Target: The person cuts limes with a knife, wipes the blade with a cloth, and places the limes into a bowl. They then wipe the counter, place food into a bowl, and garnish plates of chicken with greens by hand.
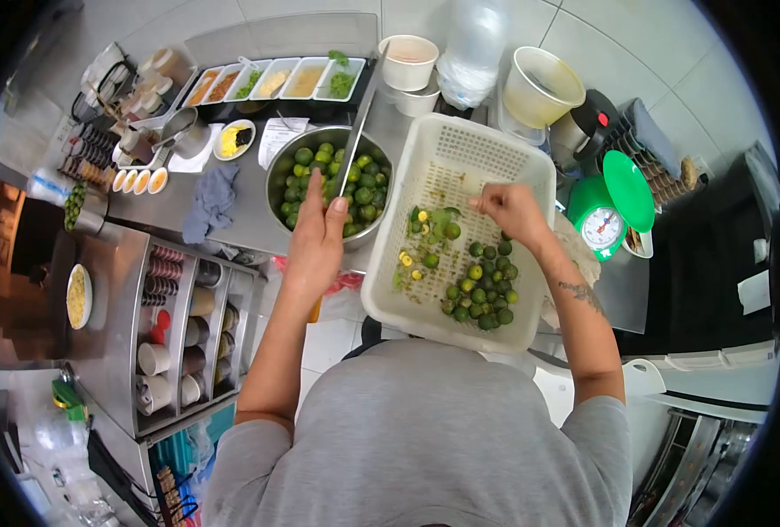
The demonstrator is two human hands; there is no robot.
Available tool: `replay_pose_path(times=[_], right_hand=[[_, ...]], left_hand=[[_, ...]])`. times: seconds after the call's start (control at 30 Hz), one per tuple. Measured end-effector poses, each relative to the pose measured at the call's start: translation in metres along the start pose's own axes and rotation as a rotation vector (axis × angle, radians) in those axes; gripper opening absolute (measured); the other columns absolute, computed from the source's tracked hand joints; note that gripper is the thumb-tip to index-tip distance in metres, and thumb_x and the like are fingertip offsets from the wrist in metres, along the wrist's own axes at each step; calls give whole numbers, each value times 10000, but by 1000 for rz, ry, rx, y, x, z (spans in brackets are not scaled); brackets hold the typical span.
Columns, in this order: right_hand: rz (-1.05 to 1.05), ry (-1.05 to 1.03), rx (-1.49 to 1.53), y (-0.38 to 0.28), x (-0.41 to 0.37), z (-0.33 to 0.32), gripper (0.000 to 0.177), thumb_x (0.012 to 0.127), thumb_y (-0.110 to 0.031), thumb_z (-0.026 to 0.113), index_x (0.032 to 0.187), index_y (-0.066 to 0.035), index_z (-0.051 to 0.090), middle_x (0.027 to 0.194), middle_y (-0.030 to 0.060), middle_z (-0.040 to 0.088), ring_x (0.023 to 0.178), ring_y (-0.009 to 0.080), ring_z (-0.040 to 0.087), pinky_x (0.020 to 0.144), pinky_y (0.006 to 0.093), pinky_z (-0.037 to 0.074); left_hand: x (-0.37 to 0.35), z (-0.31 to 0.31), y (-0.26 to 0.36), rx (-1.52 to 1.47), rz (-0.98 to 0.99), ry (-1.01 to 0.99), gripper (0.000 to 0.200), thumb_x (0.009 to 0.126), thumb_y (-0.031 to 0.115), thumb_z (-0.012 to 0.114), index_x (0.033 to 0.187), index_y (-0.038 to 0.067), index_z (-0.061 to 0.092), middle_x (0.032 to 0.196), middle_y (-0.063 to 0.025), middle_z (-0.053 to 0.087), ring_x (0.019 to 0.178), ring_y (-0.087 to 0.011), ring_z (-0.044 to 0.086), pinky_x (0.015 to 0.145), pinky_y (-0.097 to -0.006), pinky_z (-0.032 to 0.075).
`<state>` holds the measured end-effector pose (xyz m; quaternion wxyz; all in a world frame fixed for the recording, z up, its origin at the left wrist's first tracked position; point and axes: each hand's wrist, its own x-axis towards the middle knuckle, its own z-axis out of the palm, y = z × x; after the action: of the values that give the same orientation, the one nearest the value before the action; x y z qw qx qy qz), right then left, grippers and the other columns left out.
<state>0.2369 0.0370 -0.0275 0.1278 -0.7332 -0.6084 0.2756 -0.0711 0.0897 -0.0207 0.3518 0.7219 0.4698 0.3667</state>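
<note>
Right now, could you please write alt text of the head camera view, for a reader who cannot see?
A person's left hand is at the near end of a long blade over a metal bowl of green citrus fruits; the right hand is over a pale basket with more fruits. A green scale is nearby.

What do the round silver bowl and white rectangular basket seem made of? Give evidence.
Round silver bowl: probably stainless steel, smooth and shiny, with a bright, reflective rim.
White rectangular basket: likely moulded plastic, dull-finished, with rows of small holes.

Pale tiled wall (pixel 684 53), steel counter (pixel 254 195)
</note>
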Motion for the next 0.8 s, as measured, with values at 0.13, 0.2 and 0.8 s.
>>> replay_pose_path(times=[0.13, 0.2, 0.8], right_hand=[[-305, -17, -173, 31, -17, 43, 202, 793, -167, 684, 936, -45, 610, 885, 121, 625, 761, 213, 598, 686, 309, 481], [-377, -60, -310, 37, -17, 54, 223, 782, -162, 689, 952, -44, 608, 938, 119, 635, 804, 218, 626, 707, 336, 500], [-150, 147, 1536, -32, -53, 46, 232, 887, -66, 592, 1106, 11, 587, 966, 74, 640, 842, 141, 605, 765, 254, 485]], left_hand=[[-8, 3, 22, -90, -56, -106, 557, 979, 318, 392, 1389, -44, 284, 1340, -280, 397, 1265, -347, 395, 1044, -357, 301], [-11, 11, 29, -138, -41, -174, 555, 984, 345, 381, 1397, -16, 296, 1360, -238, 401, 1263, -306, 389, 1053, -340, 274], [-26, 48, 71, -601, -174, -764, 648, 975, 490, 332, 1432, 41, 239, 930, -49, 452, 516, -83, 412, 475, -211, 359]])
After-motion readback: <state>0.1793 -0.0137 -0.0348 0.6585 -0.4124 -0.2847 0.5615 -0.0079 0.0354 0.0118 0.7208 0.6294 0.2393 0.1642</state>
